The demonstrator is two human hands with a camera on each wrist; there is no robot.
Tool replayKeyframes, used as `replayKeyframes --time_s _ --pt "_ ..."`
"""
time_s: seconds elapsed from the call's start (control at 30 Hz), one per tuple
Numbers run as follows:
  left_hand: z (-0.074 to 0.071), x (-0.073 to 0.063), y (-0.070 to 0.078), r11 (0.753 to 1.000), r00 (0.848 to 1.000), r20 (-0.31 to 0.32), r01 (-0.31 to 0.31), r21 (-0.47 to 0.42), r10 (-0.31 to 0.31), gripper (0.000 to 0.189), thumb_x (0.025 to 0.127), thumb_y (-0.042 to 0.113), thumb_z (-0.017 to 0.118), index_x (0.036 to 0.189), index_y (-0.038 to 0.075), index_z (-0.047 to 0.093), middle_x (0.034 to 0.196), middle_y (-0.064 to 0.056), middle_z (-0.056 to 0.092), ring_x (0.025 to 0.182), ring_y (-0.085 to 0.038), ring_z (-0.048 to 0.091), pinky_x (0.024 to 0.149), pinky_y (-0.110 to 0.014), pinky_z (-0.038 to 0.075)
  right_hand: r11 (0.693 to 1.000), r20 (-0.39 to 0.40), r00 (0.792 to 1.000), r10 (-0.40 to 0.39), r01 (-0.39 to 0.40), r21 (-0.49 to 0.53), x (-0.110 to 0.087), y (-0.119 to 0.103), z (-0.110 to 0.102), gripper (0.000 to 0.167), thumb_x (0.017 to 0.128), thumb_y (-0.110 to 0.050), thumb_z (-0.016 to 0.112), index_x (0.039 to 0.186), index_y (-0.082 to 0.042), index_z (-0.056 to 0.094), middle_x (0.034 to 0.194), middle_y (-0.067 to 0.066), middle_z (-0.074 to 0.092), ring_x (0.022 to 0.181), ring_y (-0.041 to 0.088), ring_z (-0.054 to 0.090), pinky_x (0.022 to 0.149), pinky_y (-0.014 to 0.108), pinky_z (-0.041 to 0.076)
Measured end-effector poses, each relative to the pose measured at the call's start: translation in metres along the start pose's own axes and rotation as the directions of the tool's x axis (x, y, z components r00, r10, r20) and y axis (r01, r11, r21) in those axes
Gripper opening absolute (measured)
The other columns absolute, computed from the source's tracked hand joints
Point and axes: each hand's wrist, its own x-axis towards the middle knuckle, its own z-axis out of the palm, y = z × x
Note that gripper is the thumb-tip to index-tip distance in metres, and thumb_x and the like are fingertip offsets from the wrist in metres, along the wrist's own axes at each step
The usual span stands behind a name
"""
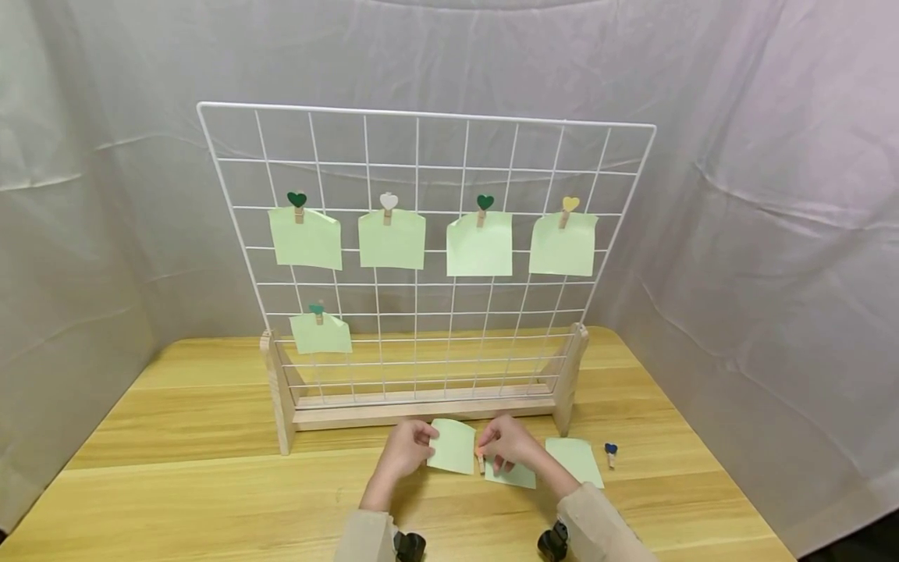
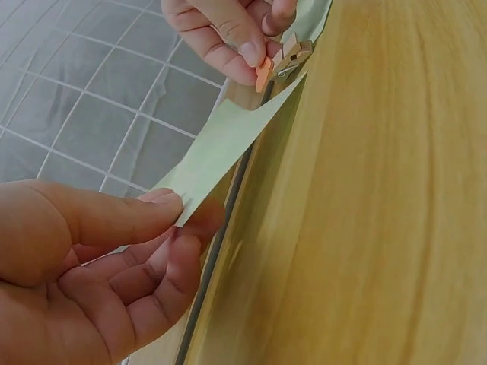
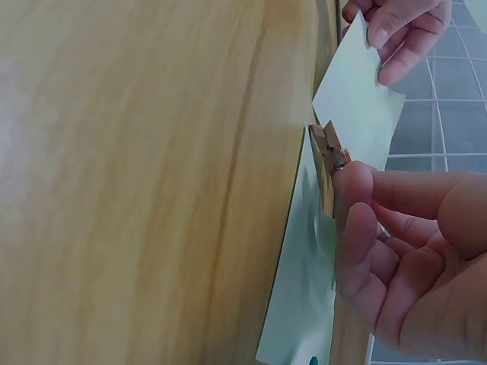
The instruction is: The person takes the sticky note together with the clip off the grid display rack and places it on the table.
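My left hand [image 1: 406,451] pinches the left edge of a pale green paper note [image 1: 453,446] between thumb and finger, raised above the tabletop in the left wrist view. My right hand [image 1: 511,441] holds a small wooden clothespin [image 3: 327,160] by its end with the orange decoration [image 2: 264,74]. The clothespin is close to the note's right edge; whether they touch I cannot tell. Beneath my right hand lies a second green note [image 1: 518,474], partly covered by the fingers. A bit of something teal [image 3: 313,360] shows on it at the bottom of the right wrist view.
Behind my hands stands a white wire grid [image 1: 435,285] on a wooden base [image 1: 421,414]. Several green notes [image 1: 392,242] hang there from heart-topped clothespins. Another note [image 1: 576,460] and a blue heart clothespin [image 1: 611,455] lie to the right on the wooden table [image 1: 211,499].
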Motion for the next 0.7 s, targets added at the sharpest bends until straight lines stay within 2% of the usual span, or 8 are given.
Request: replayKeyframes --time_s 0.27,0.57,0.7 --pt "-0.0005 -0.0025 0.0005 0.994 1.0 0.008 0.013 0.111 -0.014 0.016 0.072 -0.011 0.062 0.088 -0.007 0.063 0.079 -0.01 0.057 0.074 -0.019 0.051 0.063 -0.03 0.045 1.0 0.022 1.0 -0.014 0.014 0.011 -0.0008 -0.0018 0.0013 0.004 0.081 0.0 0.062 0.084 0.003 0.061 0.068 0.006 0.059 0.042 0.011 0.053 0.038 0.025 0.043" --pt "-0.0058 -0.005 0.0048 0.982 1.0 -0.01 -0.007 0.19 0.009 0.014 0.075 -0.006 0.062 0.088 -0.008 0.064 0.082 -0.012 0.062 0.078 -0.026 0.058 0.066 -0.035 0.048 1.0 0.023 1.0 -0.015 0.015 -0.006 0.0008 -0.0017 0.0022 0.005 0.082 -0.004 0.061 0.083 0.0 0.06 0.068 0.005 0.058 0.042 0.012 0.054 0.038 0.027 0.044" --pt "-0.0095 -0.006 0.0061 0.983 1.0 -0.022 -0.001 0.186 0.006 0.015 0.076 -0.004 0.062 0.09 -0.008 0.063 0.082 -0.012 0.062 0.077 -0.026 0.058 0.067 -0.036 0.048 0.999 0.019 0.999 -0.034 0.034 -0.011 0.0009 -0.0046 0.0007 0.006 0.083 -0.005 0.061 0.085 0.001 0.061 0.067 0.005 0.06 0.043 0.014 0.055 0.038 0.026 0.043"
